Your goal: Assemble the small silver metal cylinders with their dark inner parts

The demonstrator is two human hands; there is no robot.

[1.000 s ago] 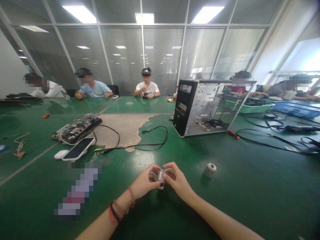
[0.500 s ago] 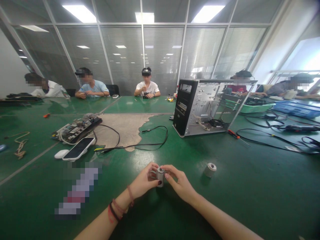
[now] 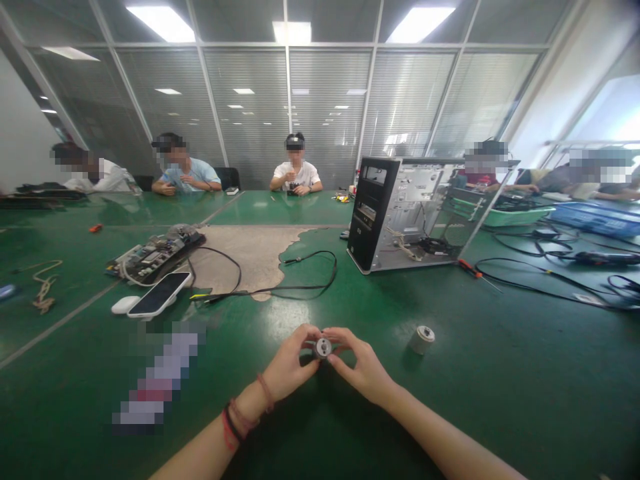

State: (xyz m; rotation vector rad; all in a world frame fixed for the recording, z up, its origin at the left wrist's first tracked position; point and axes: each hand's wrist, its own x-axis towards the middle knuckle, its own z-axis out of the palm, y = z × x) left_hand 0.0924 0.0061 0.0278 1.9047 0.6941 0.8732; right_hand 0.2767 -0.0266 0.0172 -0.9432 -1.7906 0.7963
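Observation:
Between my two hands is a small metal cylinder (image 3: 323, 347), which looks like a little electric motor. Its round end face, with a dark hub in the middle, is tilted toward me. My left hand (image 3: 293, 359) is closed around its left side, thumb below and fingers behind. My right hand (image 3: 361, 367) grips the right side, thumb low and fingertips at the far top edge. A second cylinder of the same kind (image 3: 423, 340) stands upright on the green table (image 3: 480, 387), to the right of my right hand.
An open computer case (image 3: 373, 217) stands beyond my hands, with a screwdriver (image 3: 470, 269) by its corner. Left are a circuit-board assembly (image 3: 155, 253), a phone (image 3: 160, 295) and a black cable (image 3: 300, 289). Baskets (image 3: 595, 217) and cables lie right. Several people sit around the table.
The cylinder in my hands was upright and has tipped so its end face points toward me. My fingers have shifted around it; the second cylinder stays in place.

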